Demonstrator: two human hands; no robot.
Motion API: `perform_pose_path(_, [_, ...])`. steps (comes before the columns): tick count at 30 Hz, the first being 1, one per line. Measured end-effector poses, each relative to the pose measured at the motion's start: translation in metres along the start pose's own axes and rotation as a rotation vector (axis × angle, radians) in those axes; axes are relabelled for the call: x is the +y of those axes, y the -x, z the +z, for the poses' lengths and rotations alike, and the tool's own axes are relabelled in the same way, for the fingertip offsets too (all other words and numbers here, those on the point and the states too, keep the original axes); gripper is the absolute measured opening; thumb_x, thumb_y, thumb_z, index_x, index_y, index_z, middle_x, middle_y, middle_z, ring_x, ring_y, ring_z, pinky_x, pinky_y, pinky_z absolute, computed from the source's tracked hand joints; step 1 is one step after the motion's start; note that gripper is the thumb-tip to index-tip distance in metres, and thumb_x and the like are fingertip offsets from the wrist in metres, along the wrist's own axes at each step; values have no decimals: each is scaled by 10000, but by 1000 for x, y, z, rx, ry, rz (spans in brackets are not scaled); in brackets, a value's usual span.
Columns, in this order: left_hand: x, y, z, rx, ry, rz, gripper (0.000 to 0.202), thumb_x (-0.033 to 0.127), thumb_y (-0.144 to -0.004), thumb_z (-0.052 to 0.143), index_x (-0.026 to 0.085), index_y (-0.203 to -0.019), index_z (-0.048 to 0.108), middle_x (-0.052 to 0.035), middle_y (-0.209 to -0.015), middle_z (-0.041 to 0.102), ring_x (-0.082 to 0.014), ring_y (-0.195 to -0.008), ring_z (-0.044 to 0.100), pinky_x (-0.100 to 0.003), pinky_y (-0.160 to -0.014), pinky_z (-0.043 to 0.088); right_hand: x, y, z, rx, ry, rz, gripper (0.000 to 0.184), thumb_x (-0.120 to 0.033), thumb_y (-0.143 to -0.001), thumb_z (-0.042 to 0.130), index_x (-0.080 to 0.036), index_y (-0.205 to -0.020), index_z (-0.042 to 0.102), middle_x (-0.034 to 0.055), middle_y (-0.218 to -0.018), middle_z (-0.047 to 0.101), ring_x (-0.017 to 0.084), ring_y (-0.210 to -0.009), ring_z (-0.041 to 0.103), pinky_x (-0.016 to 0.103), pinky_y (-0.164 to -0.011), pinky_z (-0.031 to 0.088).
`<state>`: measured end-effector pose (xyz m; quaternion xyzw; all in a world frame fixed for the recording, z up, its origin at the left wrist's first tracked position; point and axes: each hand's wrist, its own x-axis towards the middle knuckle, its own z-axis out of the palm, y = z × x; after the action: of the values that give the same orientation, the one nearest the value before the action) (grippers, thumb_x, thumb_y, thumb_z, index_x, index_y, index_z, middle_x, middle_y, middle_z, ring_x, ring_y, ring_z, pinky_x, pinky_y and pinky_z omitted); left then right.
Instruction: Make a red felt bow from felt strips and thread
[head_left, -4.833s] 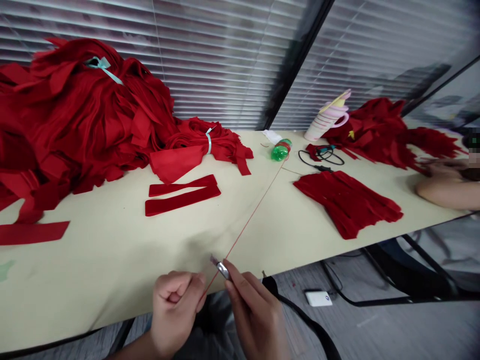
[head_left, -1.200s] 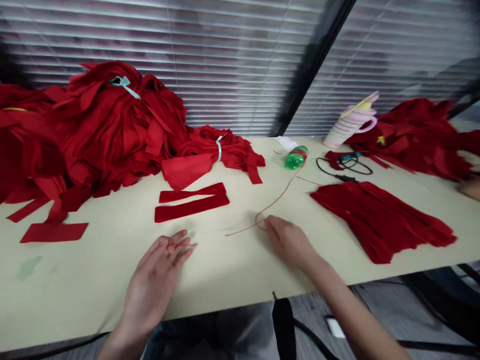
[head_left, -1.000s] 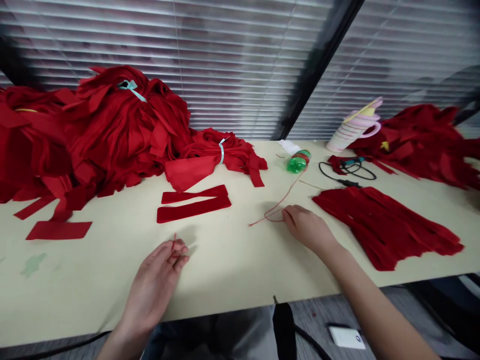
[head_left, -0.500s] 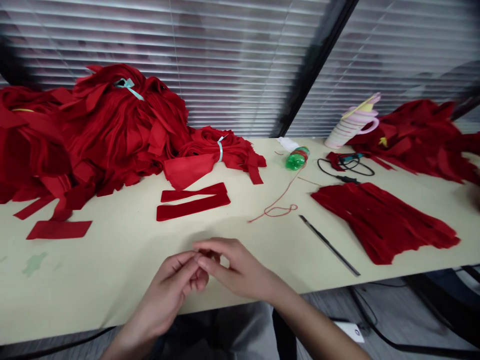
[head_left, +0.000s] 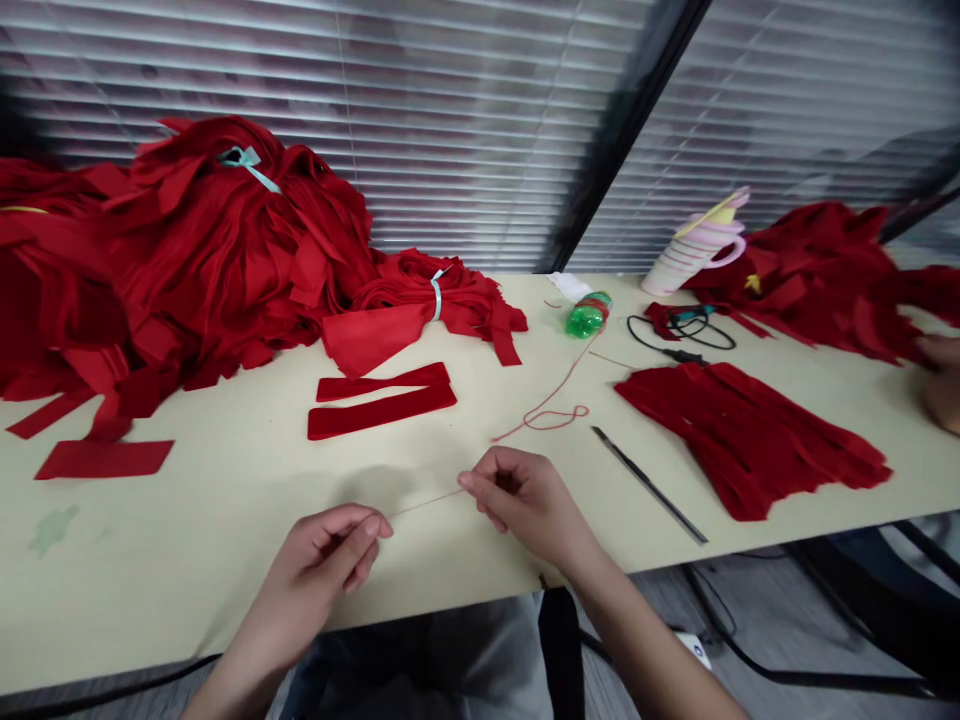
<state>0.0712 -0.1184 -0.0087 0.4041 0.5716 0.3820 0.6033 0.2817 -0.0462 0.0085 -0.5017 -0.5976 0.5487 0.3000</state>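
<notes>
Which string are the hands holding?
The short string stretched between the left hand and right hand; the looped red string lies on the table, untouched.

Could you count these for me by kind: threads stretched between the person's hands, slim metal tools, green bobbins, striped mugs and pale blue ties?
Thread between left hand and right hand: 1
Slim metal tool: 1
Green bobbin: 1
Striped mug: 1
Pale blue ties: 2
Total: 6

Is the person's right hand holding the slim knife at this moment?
No, the slim knife lies on the table, while the right hand pinches a thread.
</notes>
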Motion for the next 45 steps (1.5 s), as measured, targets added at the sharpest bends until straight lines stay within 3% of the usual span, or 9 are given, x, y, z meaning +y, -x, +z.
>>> perform_pose_path(6, [6, 9, -2, 404, -119, 165, 210, 379, -672, 693, 171, -692, 684, -38, -668, 598, -145, -625, 481, -205, -586, 358, 6, 0, -6, 113, 47, 4, 369, -451, -729, 631, -158, -571, 473, -49, -430, 421, 54, -391, 350, 186, -401, 273])
perform_pose_path(8, [6, 11, -4, 447, -160, 189, 208, 384, -666, 694, 177, -680, 681, -39, -707, 625, -159, -669, 507, -199, -597, 364, 7, 0, -8, 128, 37, 30, 371, -448, -724, 634, -156, -562, 471, -47, -427, 418, 55, -393, 341, 189, -404, 267])
perform_pose_path(19, [-1, 14, -20, 510, -384, 187, 283, 473, -727, 612, 193, -711, 650, 0, -620, 557, -129, -569, 464, -192, -523, 318, 17, 4, -15, 98, 5, 86, 384, -465, -777, 576, -157, -585, 453, -42, -450, 429, 55, -400, 325, 197, -423, 256])
perform_pose_path(24, [-6, 12, -25, 429, -552, 209, 335, 501, -787, 520, 190, -716, 621, 25, -517, 458, -122, -476, 388, -211, -482, 293, 26, 4, -13, 157, 106, 56, 374, -456, -806, 535, -170, -590, 428, -59, -407, 367, 68, -411, 294, 202, -431, 251])
perform_pose_path(31, [-13, 6, -25, 291, -650, 272, 323, 453, -851, 454, 194, -813, 644, -18, -791, 624, -163, -742, 568, -238, -664, 407, 40, 2, -10, 207, 259, -10, 371, -457, -794, 533, -166, -583, 437, -43, -484, 343, 81, -466, 303, 206, -434, 232])
perform_pose_path(36, [-12, 6, -25, 335, -684, 239, 332, 486, -828, 492, 196, -741, 628, 5, -711, 605, -134, -627, 533, -240, -613, 385, 42, 5, -9, 197, 309, -70, 341, -414, -802, 540, -155, -591, 469, -32, -519, 370, 82, -491, 328, 209, -457, 253])
perform_pose_path(40, [-10, 9, -27, 420, -648, 165, 353, 532, -782, 532, 197, -722, 625, 12, -695, 613, -143, -638, 534, -237, -589, 380, 44, 7, -10, 263, 307, -75, 327, -400, -815, 532, -155, -605, 479, -31, -519, 389, 84, -495, 347, 206, -463, 278])
perform_pose_path(45, [-9, 6, -29, 412, -709, 166, 378, 544, -817, 471, 205, -745, 621, 25, -663, 604, -126, -577, 518, -233, -573, 384, 45, 6, -11, 341, 325, -91, 329, -399, -822, 524, -154, -606, 480, -31, -516, 398, 84, -484, 358, 206, -456, 285])
